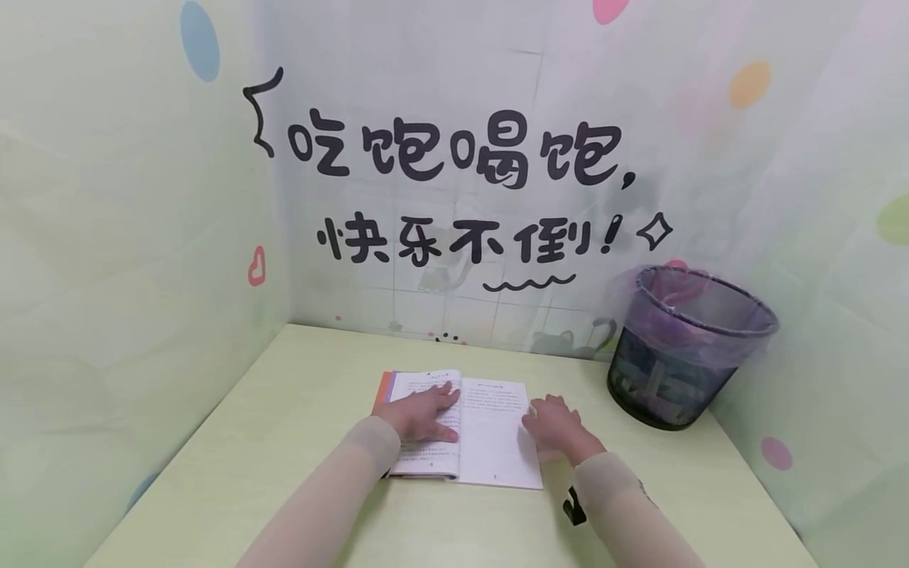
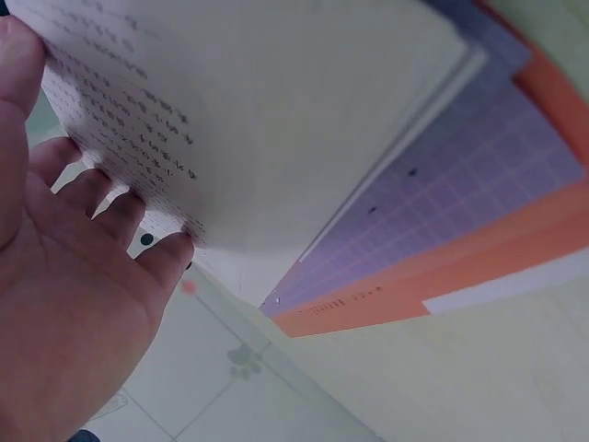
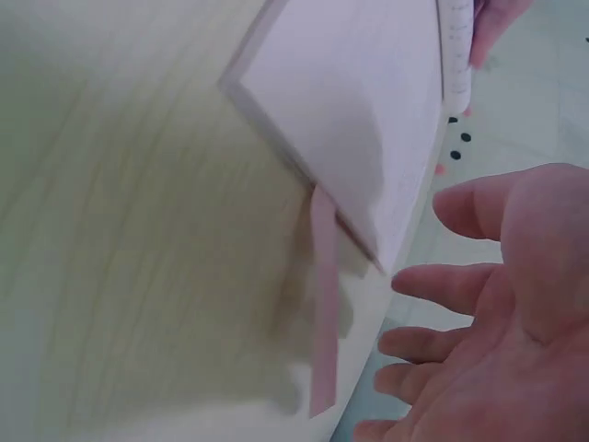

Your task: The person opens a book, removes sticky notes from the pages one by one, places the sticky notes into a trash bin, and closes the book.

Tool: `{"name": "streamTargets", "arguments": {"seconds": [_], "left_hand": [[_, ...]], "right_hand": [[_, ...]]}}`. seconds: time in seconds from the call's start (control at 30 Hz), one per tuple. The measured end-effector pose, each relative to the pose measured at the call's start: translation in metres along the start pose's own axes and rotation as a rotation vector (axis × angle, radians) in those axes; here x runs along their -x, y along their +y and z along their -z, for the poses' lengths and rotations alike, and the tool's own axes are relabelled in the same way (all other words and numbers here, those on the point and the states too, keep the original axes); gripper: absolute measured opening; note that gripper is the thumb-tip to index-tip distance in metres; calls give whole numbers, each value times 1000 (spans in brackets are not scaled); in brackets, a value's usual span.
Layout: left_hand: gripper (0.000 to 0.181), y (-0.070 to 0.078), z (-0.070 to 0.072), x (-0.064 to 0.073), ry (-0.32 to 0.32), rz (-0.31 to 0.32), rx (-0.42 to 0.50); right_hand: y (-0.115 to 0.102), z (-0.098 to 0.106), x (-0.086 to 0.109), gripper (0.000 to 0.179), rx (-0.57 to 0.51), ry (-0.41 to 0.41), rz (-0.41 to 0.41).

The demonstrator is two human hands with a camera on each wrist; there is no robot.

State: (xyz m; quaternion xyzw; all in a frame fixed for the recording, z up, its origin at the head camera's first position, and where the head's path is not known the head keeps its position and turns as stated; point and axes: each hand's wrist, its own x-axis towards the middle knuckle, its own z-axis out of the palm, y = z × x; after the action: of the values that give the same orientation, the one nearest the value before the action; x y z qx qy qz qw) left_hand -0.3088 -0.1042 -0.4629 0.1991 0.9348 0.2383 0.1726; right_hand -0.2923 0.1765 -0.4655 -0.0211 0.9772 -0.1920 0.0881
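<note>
An open book (image 1: 497, 446) with printed pages lies on the pale table. My left hand (image 1: 420, 414) rests on its left page with the fingers spread; in the left wrist view the fingertips (image 2: 166, 258) lie against the printed sheet. Past that page's outer edge show a purple grid sheet (image 2: 451, 198) and an orange cover flap (image 2: 368, 299). At the book's right edge is my right hand (image 1: 561, 430), its fingers loosely extended and holding nothing. A narrow pink strip (image 3: 325, 313) sticks out from the right side of the pages.
A dark wastebasket (image 1: 660, 386) lined with a purple bag (image 1: 656, 339) stands at the table's back right. Printed wall sheets with black lettering (image 1: 497, 150) enclose the table (image 1: 284, 410) at the back and both sides. A small black shape (image 1: 574, 506) shows beside the right sleeve.
</note>
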Motion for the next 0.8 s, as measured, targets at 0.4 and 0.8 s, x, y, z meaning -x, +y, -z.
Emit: {"name": "streamTargets", "arguments": {"seconds": [0.4, 0.8], "left_hand": [[95, 0, 1, 1, -5, -20, -8], [96, -1, 0, -3, -10, 3, -6]], "right_hand": [[5, -8, 1, 39, -41, -18, -2], [-12, 0, 2, 60, -333, -3, 57]]}}
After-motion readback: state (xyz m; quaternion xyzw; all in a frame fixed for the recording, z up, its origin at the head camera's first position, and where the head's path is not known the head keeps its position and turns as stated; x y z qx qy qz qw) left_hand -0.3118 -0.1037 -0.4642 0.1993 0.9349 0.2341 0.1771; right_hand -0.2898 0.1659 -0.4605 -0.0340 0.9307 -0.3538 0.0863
